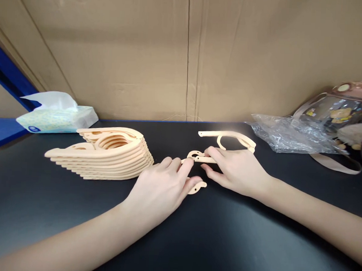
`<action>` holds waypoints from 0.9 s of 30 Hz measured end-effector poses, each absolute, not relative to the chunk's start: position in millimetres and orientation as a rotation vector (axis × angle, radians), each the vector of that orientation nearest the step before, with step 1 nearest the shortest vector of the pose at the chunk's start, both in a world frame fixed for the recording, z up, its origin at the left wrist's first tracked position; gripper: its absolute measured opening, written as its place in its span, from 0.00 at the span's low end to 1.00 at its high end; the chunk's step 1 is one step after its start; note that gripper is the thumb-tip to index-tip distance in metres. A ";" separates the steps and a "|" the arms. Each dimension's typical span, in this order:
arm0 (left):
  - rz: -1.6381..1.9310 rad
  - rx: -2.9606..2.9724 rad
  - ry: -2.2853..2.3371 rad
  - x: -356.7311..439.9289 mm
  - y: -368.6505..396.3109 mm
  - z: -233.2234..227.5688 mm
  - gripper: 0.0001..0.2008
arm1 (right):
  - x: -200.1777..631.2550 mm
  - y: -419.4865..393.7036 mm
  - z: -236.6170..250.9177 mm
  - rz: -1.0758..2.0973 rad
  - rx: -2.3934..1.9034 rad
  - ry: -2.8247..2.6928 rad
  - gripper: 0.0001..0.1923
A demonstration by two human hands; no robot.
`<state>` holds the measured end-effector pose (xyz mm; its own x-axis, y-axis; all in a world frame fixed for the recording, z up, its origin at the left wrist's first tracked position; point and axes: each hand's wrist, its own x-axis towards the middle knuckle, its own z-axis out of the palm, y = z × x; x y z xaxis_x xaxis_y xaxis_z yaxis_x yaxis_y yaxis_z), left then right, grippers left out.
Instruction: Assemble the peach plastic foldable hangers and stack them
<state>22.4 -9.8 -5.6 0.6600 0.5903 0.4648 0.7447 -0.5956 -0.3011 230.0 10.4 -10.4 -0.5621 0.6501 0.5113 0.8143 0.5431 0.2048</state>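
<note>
Near the middle of the black table, my left hand [162, 183] is closed over a peach-coloured plastic folding hanger piece, with its index finger pressing and its thumb bent. A curved end with small holes [197, 188] sticks out by that thumb. My right hand [235, 169] pinches a matching hanger part [195, 156], whose curved, holed end reaches the left fingertips. Behind the right hand lies a curved hanger arm [210, 133] with a hook-like loop; whether it joins the held part is hidden. To the left stands a neat stack of the same folded hangers [118, 164].
A tissue pack [55, 117] sits at the back left, beside a blue frame [11, 76]. Crumpled clear plastic [279, 133] and a transparent bag with a strap [338, 110] lie at the back right. A cardboard wall [127, 54] closes off the back of the table.
</note>
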 end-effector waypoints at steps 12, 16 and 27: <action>-0.553 -2.566 -1.137 22.2 -10.7 -1.2 0.13 | 232.2 7.9 -6.5 -0.469 -1.055 -2.473 0.09; -0.516 -2.595 -1.208 22.8 -10.0 -0.1 0.11 | 231.9 6.5 -6.2 -0.561 -0.897 -2.434 0.11; -0.506 -2.730 -1.159 20.9 -6.5 -2.6 0.11 | 230.3 4.6 -5.1 -0.677 -0.799 -2.394 0.14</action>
<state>20.9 -6.5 -2.6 0.6485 0.6734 0.3549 0.7179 -0.6960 0.0090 230.3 4.6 -5.1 -0.6893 0.3910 0.6099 0.6526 0.7007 0.2884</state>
